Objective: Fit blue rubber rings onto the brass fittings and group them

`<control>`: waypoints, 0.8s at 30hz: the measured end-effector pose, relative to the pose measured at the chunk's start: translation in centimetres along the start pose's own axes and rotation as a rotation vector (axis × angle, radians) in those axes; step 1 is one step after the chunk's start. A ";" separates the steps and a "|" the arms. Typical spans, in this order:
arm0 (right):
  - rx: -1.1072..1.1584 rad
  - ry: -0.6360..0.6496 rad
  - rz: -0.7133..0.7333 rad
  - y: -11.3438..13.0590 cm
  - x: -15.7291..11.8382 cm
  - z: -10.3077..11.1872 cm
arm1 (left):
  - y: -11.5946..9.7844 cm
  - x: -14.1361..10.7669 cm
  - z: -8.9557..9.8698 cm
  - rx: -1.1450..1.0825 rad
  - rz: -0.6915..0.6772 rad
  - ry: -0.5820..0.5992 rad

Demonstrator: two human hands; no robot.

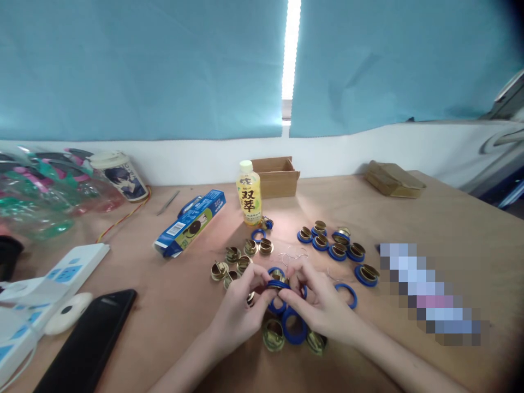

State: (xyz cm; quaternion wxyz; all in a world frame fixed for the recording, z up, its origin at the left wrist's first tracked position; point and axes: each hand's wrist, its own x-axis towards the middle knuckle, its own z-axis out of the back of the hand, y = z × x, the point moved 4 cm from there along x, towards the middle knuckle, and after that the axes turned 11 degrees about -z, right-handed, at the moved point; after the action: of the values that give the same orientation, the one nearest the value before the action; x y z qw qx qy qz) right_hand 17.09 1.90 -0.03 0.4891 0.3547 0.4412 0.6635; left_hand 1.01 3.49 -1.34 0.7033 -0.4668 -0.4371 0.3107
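Because the blue-rimmed brass piece (278, 284) is small, both my hands meet on it, low in view and just past centre. Left hand (245, 305): thumb and fingertips clamped on its left edge, from 8 o'clock. Right hand (323, 305): same grip from 4 o'clock, probably so neither side tips. Rim looks about level, likely for even pressure; how far it is seated, can't tell.

Outward from the piece: loose blue ring (294, 340) near 5 o'clock, beside more brass parts, presumably for short reach. Bare brass parts (219, 270) bunch around 10 o'clock; brass parts with blue rims (338, 251) sit around 2 o'clock, seemingly sorted by state. Yellow bottle (248, 199) stands at 11 o'clock, open carton (280, 184) just behind it, both likely back there for elbow room. Black phone (88, 341) lies flat at 8 o'clock, off the work area.
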 end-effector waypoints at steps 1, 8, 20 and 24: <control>-0.001 -0.004 -0.001 0.0 0.0 0.0 | 0.0 0.0 0.0 -0.009 -0.002 -0.002; 0.001 -0.024 -0.026 0.1 0.2 0.2 | 0.2 -0.1 0.0 -0.019 0.005 -0.001; -0.084 0.037 0.017 0.1 0.0 0.2 | -1.0 0.0 0.1 0.187 -0.134 0.038; -0.079 0.047 0.033 0.1 0.1 0.0 | -1.2 0.1 0.1 0.185 -0.154 0.034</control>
State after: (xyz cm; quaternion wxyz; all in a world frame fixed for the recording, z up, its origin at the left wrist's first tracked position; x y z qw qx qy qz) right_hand 16.99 1.94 0.07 0.4814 0.3267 0.4199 0.6965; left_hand 0.98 3.21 -0.19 0.7723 -0.3701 -0.4291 0.2871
